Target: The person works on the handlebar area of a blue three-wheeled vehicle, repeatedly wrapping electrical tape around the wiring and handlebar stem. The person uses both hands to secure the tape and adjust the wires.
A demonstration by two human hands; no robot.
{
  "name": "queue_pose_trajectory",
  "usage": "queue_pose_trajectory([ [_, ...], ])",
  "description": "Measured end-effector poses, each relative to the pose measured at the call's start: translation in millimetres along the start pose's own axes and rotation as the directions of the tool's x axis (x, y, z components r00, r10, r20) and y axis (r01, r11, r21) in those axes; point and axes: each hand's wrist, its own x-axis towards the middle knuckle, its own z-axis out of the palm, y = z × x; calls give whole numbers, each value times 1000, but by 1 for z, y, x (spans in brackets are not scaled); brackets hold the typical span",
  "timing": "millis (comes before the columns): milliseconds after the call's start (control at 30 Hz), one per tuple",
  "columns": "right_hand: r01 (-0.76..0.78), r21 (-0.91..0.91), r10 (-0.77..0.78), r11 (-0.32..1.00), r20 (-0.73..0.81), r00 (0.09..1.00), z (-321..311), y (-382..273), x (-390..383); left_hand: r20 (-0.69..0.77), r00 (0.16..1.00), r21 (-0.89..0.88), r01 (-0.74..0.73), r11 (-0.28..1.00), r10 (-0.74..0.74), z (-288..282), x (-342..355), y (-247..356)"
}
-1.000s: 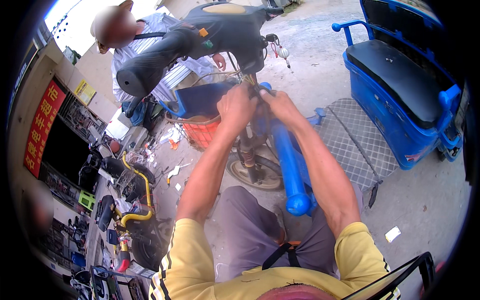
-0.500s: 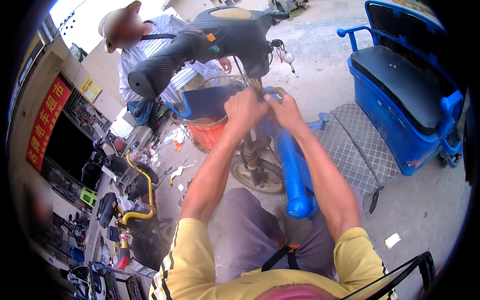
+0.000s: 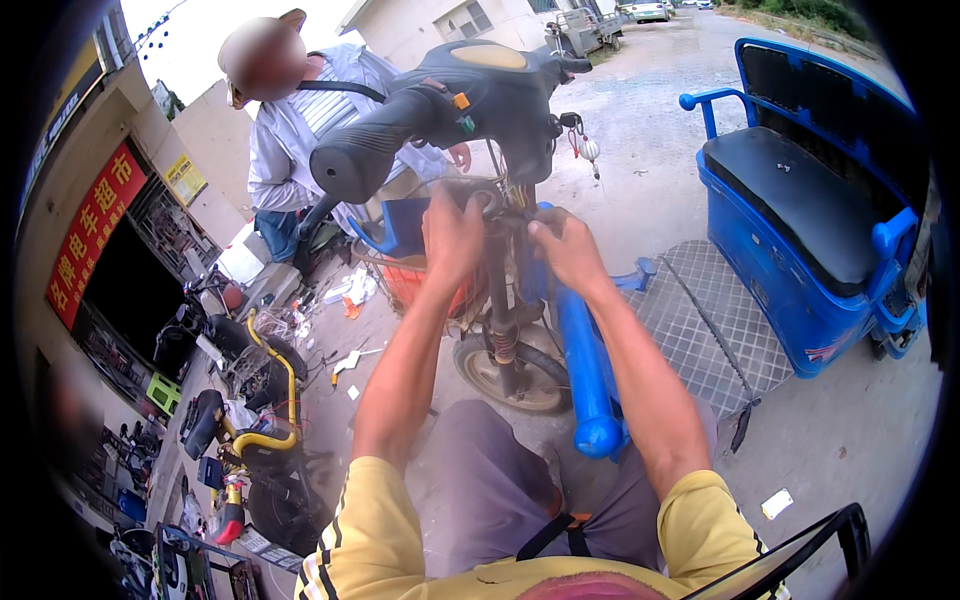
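Note:
The dark steering column (image 3: 497,268) of a blue three-wheeler stands in front of me under a black handlebar head (image 3: 470,85). Thin wires (image 3: 515,192) hang where the column meets the head. On the column's left, my left hand (image 3: 453,238) is closed with its fingers curled at the upper end; whatever they grip is hidden. Across from it, my right hand (image 3: 570,250) is closed, thumb and fingers drawn together beside the column; what is between them cannot be made out. A bunch of keys (image 3: 588,148) dangles from the head's right side.
A blue seat box (image 3: 760,290) and a chequered metal footboard (image 3: 690,320) lie right. A thick blue tube (image 3: 590,380) runs by my right forearm. A person in a hat (image 3: 285,160) stands beyond the handlebar. At left are a yellow-framed scooter (image 3: 290,390) and scattered scraps (image 3: 350,290).
My hands were together at the wires below the handlebar head. Now they are apart, the left at the column's left and the right at its right. The view has shifted slightly.

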Motion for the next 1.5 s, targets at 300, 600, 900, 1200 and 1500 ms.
queue_pose_trajectory([
  [300, 113, -140, -132, 984, -129, 983, -6, -25, 0, -6, 992, -181, -126, 975, 127, 22, -12, 18],
  [600, 180, 67, -169, 981, -141, 976, -25, -40, 13, 76, 973, -312, -186, 932, 219, 30, -22, -10],
  [900, 125, 484, -43, 866, -176, 983, -17, -20, 30, 375, 903, -609, 411, 679, -210, 57, -12, -27],
  [1200, 70, 329, 23, 942, -270, 963, -7, -5, 26, 322, 896, -343, 411, 845, -305, 59, 1, -17],
  [1500, 142, -52, -150, 989, -230, 962, -9, -7, 14, 304, 920, -240, 324, 915, -246, 57, 15, -31],
])
